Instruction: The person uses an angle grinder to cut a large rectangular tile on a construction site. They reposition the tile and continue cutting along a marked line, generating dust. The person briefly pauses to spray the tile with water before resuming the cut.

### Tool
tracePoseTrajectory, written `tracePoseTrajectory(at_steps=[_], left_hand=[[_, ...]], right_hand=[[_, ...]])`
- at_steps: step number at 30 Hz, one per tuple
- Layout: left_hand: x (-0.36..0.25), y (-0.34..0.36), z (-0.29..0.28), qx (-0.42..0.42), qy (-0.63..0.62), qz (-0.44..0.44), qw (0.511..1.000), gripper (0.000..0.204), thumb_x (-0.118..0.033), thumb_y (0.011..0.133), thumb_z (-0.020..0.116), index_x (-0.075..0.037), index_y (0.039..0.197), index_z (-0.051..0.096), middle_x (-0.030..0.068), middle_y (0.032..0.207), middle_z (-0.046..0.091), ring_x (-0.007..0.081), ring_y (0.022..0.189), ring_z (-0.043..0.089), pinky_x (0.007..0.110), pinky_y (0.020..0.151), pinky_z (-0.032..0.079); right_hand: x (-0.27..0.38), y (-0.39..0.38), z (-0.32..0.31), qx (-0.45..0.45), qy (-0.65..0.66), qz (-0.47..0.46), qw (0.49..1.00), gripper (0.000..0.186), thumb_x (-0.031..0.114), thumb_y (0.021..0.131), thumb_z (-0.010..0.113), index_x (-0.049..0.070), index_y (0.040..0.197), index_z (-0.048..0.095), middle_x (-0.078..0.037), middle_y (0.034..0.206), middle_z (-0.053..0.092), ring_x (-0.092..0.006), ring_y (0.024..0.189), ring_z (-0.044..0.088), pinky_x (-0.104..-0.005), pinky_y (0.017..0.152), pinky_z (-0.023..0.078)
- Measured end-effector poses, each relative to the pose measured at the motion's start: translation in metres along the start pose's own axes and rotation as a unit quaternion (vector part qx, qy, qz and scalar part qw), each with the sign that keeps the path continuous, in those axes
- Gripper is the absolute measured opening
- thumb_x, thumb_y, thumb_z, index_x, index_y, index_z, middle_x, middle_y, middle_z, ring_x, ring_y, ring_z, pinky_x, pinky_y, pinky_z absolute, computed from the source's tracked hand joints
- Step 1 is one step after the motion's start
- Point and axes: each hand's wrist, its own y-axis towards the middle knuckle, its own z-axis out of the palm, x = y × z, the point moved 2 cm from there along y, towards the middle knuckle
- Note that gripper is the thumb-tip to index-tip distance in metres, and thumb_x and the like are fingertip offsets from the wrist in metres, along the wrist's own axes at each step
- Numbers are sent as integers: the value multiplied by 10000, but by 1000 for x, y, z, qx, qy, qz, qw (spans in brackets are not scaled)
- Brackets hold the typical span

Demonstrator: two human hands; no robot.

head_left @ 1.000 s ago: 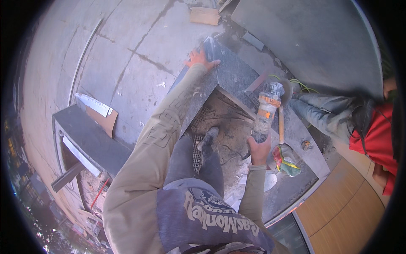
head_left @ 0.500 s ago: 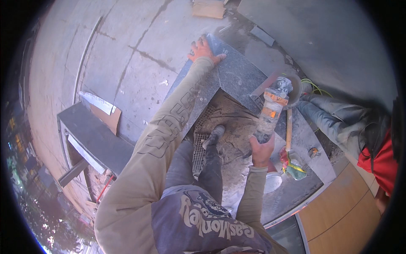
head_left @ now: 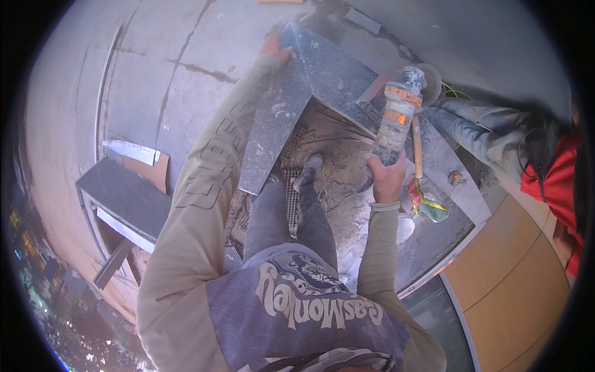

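My right hand (head_left: 387, 177) is wrapped round the rear of the body of a dusty angle grinder (head_left: 395, 127) with an orange band. Its head points away from me, and a round, greyish disc (head_left: 432, 84) shows beside it. At the far left edge of a dark grey stone slab (head_left: 282, 102), my left hand (head_left: 276, 48) rests with stretched fingers, slightly blurred. The slab joins another grey slab (head_left: 341, 68) at a seam, forming a frame with an open middle. The grinder is held above the frame's right side.
A wooden-handled tool (head_left: 417, 149) and a green and yellow bundle (head_left: 432, 209) lie at right, near a white container (head_left: 405, 228). Another person's legs (head_left: 477, 127) reach in from the right. A dark box-like slab piece (head_left: 124, 195) stands left. My feet are inside the frame over grating (head_left: 291, 198).
My left hand has shifted from the slab's top toward its outer left edge, and that arm has swung left. My right hand keeps hold of the grinder. The whole view has shifted.
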Motion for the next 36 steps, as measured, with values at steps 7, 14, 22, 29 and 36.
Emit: tracePoseTrajectory(at_steps=[7,14,22,29,36], left_hand=[[8,-90,-9,-46,94,-103,989,845,-352,959,655,-202,1663,212,198,1665,325,391,1540,294,532,1233,308],[-10,-239,-23,-154,31,-71,985,486,-252,914,700,-114,1377,643,268,1349,624,420,1251,599,473,1037,489],[99,-521,-35,-92,-9,-191,977,425,-403,936,679,-124,1252,733,221,1115,744,400,1050,718,444,943,554],[233,-750,-10,95,176,-441,875,432,-320,820,717,-141,1211,756,190,1154,751,358,1133,704,425,1024,540],[253,-815,76,47,-61,-379,922,475,-397,889,717,-82,1244,746,149,1272,731,268,1224,680,373,1052,521]], right_hand=[[-8,-18,-10,1,-6,-14,1000,600,126,755,816,-30,1275,559,-114,1091,687,-206,971,665,-342,899,524],[-19,-62,-38,23,-64,-15,998,626,115,740,802,-45,1290,551,-148,1122,683,-228,996,666,-360,910,527],[-62,-128,-109,79,-122,1,989,585,192,731,804,-52,1210,575,-176,980,711,-267,864,698,-391,813,554],[-88,-160,-144,105,-158,-37,981,504,159,719,789,-37,1141,594,-102,872,697,-188,749,666,-346,687,542],[-86,-180,-165,133,-149,-10,980,545,177,707,803,-37,1166,600,-133,944,717,-224,822,700,-368,765,561]])
